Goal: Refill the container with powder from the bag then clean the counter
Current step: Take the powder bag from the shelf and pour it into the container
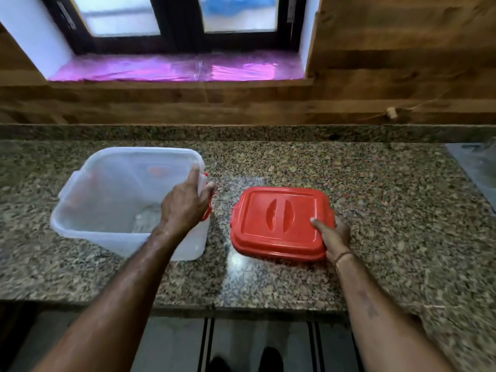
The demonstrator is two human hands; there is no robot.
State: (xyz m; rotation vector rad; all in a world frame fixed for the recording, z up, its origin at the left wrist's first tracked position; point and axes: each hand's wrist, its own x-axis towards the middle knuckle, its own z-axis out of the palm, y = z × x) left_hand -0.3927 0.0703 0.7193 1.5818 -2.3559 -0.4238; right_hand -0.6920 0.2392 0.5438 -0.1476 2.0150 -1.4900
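Left hand [185,204] is clamped over the right rim of the clear container [107,238], thumb outside by the red clip [208,208], fingers inside. Right hand [335,237] pinches the near right corner of the red lid [276,218], thumb on top.

The container sits left of centre on the tabletop [375,197], open and looking nearly empty. The lid is just beside it, mid-tabletop, and I can't tell if it's fully flat or a bit lifted.

What I'd worry about:
- An empty tub that light will probably skid or tip when powder hits it, unless a hand steadies it.
- The lid is so close that stray powder could land on it, meaning more to wipe.
- The crinkly plastic [477,167] at the far right edge may be the bag, can't say for sure. If so, carrying it across could trail powder.
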